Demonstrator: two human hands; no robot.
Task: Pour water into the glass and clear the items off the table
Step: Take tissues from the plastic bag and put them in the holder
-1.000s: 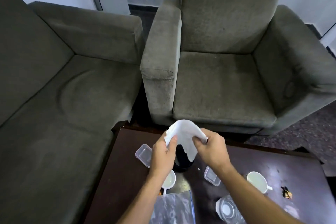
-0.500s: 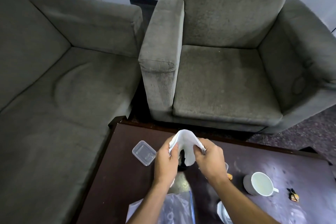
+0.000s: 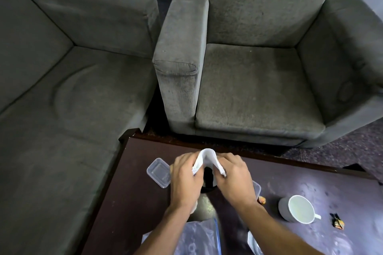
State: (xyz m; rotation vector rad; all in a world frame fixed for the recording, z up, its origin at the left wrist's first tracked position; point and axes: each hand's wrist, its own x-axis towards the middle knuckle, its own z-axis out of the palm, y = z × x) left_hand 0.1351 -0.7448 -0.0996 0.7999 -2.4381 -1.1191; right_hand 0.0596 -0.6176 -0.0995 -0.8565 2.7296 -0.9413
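From the head view we see both hands over the dark table [image 3: 128,172], holding a white cloth [image 3: 207,159] between them. Our left hand [image 3: 185,180] pinches the cloth's left edge with fingers curled closed on it; our right hand [image 3: 234,180] grips the right edge the same way, so the cloth arches up between the two hands and folds over itself. Compared with half a second ago, the hands have come closer together and lower, and the cloth, which hung loose and open before, is now bunched into a tighter fold. Directly under the cloth stands a dark container [image 3: 208,178], mostly hidden by the hands; we cannot tell what it is. Just left of the cloth lies a clear lid [image 3: 158,172] flat on the table, and a second clear tub [image 3: 257,188] shows just behind the right wrist. Well right of the cloth sits a white cup [image 3: 298,209], upright, with a wrapper [image 3: 337,221] beyond it and another small wrapper [image 3: 261,200] between cup and right wrist. Near us from the cloth, a clear plastic bag [image 3: 199,238] lies under the forearms. The camera has tipped further down, so more of the table shows.
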